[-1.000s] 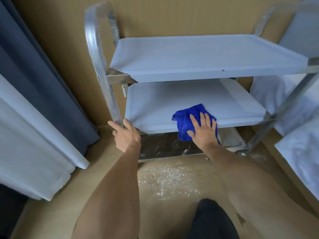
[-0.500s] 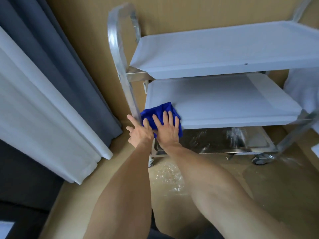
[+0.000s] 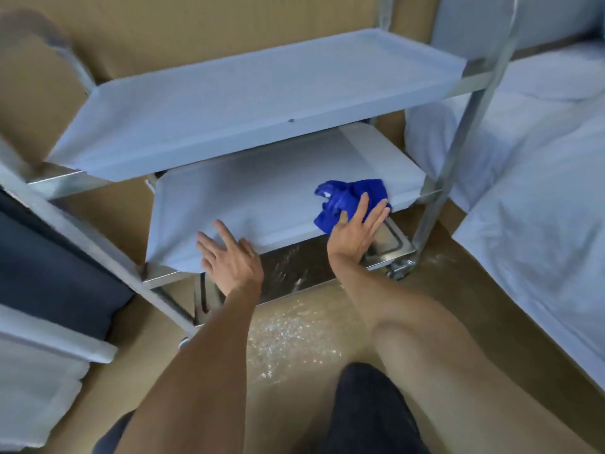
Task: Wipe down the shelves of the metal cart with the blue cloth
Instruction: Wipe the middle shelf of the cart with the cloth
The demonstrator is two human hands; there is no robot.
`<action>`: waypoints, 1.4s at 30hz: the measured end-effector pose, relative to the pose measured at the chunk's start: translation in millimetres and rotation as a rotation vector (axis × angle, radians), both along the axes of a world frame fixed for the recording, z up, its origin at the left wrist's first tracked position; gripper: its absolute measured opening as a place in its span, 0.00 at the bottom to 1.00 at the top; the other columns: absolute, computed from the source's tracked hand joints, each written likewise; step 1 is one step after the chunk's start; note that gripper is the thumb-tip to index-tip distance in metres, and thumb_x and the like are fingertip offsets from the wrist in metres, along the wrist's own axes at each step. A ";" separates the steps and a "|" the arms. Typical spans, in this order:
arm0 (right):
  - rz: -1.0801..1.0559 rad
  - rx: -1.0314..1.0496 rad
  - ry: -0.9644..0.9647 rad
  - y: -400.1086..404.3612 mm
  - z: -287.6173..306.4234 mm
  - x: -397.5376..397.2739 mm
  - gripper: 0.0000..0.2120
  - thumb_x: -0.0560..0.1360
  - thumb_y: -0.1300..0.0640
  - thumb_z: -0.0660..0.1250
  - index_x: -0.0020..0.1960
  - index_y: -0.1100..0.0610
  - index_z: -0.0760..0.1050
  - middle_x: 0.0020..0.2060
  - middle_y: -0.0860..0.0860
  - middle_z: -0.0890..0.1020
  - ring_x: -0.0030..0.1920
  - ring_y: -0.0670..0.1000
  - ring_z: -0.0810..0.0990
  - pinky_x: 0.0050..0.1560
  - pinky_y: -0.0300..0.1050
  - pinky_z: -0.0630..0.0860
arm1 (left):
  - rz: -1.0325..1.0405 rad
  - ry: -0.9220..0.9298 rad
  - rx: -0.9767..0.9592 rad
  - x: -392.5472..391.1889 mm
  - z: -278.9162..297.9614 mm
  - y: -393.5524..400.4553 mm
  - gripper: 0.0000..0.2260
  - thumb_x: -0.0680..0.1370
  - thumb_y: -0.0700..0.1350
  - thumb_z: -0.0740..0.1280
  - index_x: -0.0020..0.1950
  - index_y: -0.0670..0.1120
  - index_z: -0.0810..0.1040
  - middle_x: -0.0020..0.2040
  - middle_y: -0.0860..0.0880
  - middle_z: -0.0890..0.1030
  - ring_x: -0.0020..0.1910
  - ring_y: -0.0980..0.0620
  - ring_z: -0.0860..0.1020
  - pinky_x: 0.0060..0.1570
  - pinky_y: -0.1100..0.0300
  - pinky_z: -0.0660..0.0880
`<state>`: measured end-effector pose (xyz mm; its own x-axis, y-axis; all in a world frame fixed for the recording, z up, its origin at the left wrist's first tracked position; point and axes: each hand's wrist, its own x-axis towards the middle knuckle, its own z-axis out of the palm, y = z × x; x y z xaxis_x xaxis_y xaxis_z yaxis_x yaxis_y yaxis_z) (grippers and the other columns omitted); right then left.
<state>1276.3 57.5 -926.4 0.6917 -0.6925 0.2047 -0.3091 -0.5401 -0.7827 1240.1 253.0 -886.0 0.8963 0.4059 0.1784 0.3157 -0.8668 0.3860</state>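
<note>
1. I see the metal cart [image 3: 438, 198] standing against a tan wall [image 3: 196, 27], with three shelves stacked one over the other.
2. The top shelf [image 3: 255, 103] and the middle shelf [image 3: 255, 198] look pale and matte; the bottom shelf [image 3: 294, 267] is shiny and reflects light.
3. The blue cloth [image 3: 343, 199] lies bunched on the middle shelf, near its front right corner.
4. My right hand [image 3: 355, 229] lies flat on the cloth, fingers straight and spread, pressing it onto the shelf rather than clutching it; the cloth bulges out beyond the fingertips.
5. My left hand [image 3: 230, 257] is at the front edge of the middle shelf, left of the cloth and well apart from it. Its fingers are straight and loosely fanned, holding nothing. I cannot tell whether it touches the shelf lip or hovers just over it.
6. A bed with white bedding [image 3: 540, 198] stands just right of the cart.
7. Dark and white curtains [image 3: 49, 273] hang on the left.
8. The floor [image 3: 294, 329] in front of the cart shows pale speckles.
</note>
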 end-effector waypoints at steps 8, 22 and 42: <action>-0.377 0.320 -0.071 -112.4 26.1 57.3 0.30 0.82 0.55 0.60 0.81 0.56 0.52 0.80 0.60 0.47 0.80 0.61 0.46 0.78 0.57 0.56 | -0.132 0.126 0.113 31.7 -14.0 -82.1 0.25 0.83 0.54 0.48 0.79 0.51 0.46 0.78 0.36 0.49 0.77 0.37 0.50 0.73 0.41 0.54; 0.169 -0.323 0.162 -17.4 14.3 1.0 0.28 0.80 0.43 0.56 0.76 0.54 0.65 0.77 0.59 0.64 0.79 0.58 0.54 0.77 0.60 0.51 | -0.263 0.125 0.107 19.2 18.0 -47.8 0.16 0.79 0.55 0.59 0.60 0.47 0.77 0.60 0.43 0.74 0.60 0.44 0.71 0.54 0.49 0.73; 0.367 -0.423 0.493 12.8 39.6 210.3 0.30 0.79 0.46 0.55 0.77 0.58 0.61 0.76 0.65 0.60 0.77 0.66 0.54 0.76 0.63 0.47 | 0.060 0.513 -0.086 173.7 32.5 -58.6 0.37 0.66 0.72 0.68 0.71 0.58 0.67 0.76 0.29 0.46 0.75 0.30 0.49 0.66 0.39 0.61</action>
